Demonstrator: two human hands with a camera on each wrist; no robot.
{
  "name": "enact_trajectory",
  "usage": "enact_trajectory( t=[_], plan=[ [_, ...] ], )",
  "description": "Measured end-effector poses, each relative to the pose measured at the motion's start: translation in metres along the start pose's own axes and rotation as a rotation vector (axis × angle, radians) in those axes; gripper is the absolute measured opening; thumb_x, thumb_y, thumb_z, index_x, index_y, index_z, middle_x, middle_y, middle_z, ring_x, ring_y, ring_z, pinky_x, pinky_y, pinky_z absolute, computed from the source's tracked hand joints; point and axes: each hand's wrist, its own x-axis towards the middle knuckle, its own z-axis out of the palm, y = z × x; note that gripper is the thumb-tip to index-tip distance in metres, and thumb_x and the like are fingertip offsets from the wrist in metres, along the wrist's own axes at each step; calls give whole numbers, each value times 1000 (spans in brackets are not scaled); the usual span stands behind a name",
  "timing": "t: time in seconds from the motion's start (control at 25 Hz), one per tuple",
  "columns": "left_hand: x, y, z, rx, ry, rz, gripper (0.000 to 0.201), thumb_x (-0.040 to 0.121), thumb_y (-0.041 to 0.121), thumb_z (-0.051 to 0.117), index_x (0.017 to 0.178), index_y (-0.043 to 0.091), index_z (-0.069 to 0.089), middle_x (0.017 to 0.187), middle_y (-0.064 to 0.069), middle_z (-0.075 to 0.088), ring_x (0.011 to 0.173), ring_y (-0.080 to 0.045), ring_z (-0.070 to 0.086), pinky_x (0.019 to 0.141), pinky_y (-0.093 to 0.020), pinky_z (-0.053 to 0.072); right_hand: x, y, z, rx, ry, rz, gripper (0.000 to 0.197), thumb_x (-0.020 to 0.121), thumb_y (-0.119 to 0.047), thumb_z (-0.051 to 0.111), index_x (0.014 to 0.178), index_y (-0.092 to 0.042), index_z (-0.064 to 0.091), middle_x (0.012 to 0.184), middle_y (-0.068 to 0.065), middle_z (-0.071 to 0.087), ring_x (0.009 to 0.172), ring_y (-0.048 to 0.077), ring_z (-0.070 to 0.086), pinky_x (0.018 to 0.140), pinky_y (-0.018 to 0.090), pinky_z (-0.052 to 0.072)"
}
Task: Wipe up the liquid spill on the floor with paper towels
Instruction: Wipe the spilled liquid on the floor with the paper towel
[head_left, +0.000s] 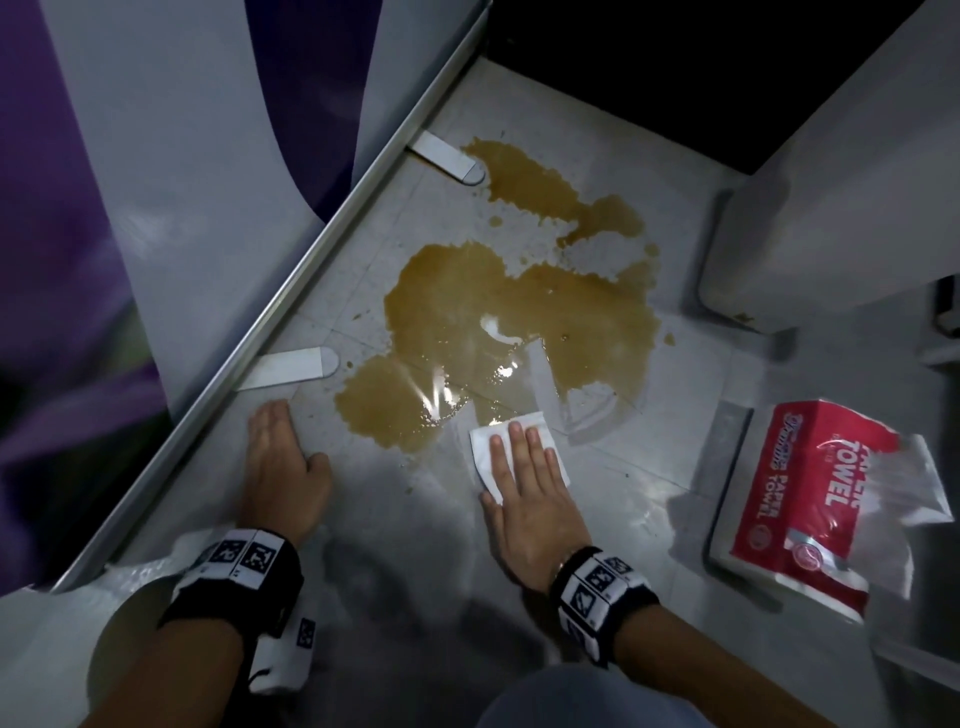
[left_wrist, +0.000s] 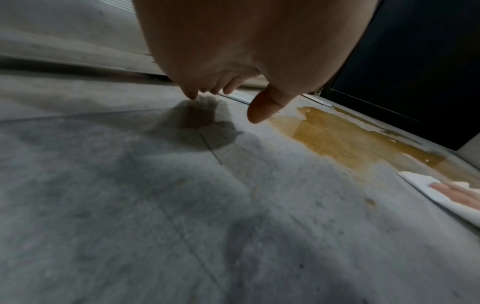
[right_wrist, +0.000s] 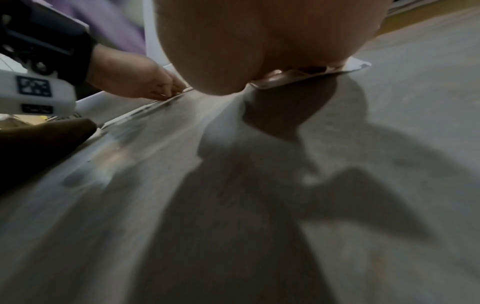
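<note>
Spill (head_left: 519, 312) lies beyond both hands (towel pack (head_left: 810, 504) rightward).

Likely an office or public interior: pale speckled floor tiles (head_left: 613, 499), a grey-and-purple partition panel (head_left: 171, 171) at left standing on flat metal feet (head_left: 293, 368).

Dim light, glare on the spill (head_left: 519, 322), dark shadows on the floor (right_wrist: 402, 127), blurred, bowed edges.

paper towel (head_left: 491, 457) half hidden under right hand (head_left: 524, 499); towel pack (head_left: 810, 514) lettering partly cut by crumpled wrap; right wrist view blurry, fingers there hidden behind palm
</note>
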Motion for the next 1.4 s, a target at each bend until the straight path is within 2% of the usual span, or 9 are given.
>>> enact_trajectory(
  t=[0.2,0.44,0.6,0.72,0.8,0.88,0.96,1.08,1.4],
  plan=[
    [11,-2,5,89,-53,-167,92,77,7,56,152,-6,4,161,-24,-1,150,-33,-3,123,-38,-1,40,1,-27,13,-59,3,62,105,-43,7,156,-16,-17,161,9,-27,148,27,-26,123,44,-6],
    [21,-5,5,290,-210,-199,99,78,30,52,150,-11,-4,158,-29,-7,149,-39,-7,122,-42,-3,139,-1,-69,-9,-21,46,62,105,-41,8,157,-12,-10,163,16,-19,150,33,-17,123,45,-6],
    [16,-3,24,346,-88,-155,93,82,39,45,147,-17,9,155,-37,9,146,-47,8,121,-49,4,162,-1,-83,36,-23,41,60,106,-40,12,159,-16,-4,164,13,-15,151,32,-13,122,43,-6],
    [13,-5,40,280,32,-174,55,100,15,14,146,-7,33,150,-26,38,139,-40,38,111,-49,33,157,-1,-116,269,-35,112,55,108,-39,19,156,-14,23,165,14,14,149,33,18,121,40,17],
    [22,-6,43,229,219,-96,50,99,4,23,148,1,35,151,-17,40,140,-31,40,114,-43,31,151,1,-143,403,56,237,52,108,-39,25,129,-4,57,131,21,58,108,31,55,84,31,42],
    [26,-7,52,202,389,-68,50,99,2,24,148,3,37,152,-15,40,140,-29,40,115,-40,29,150,6,-157,416,249,264,51,107,-37,28,88,-4,63,87,15,65,82,28,56,60,26,35],
    [27,-11,60,192,451,-69,50,100,3,22,147,4,39,152,-14,40,140,-28,40,113,-40,32,159,10,-160,336,382,213,55,106,-41,26,94,-6,66,110,17,67,104,31,60,79,26,46],
    [25,-16,64,231,539,-56,50,101,4,19,149,3,35,153,-15,39,141,-29,38,113,-41,35,199,13,-148,139,351,105,55,107,-40,20,150,-11,38,159,10,32,148,30,26,122,42,20],
    [17,-23,71,249,599,-13,53,102,8,10,151,-2,27,154,-21,32,142,-36,34,117,-45,29,237,-3,-102,2,157,118,58,105,-44,9,159,-25,-3,165,8,-13,152,30,-14,122,49,-9]
  ],
)
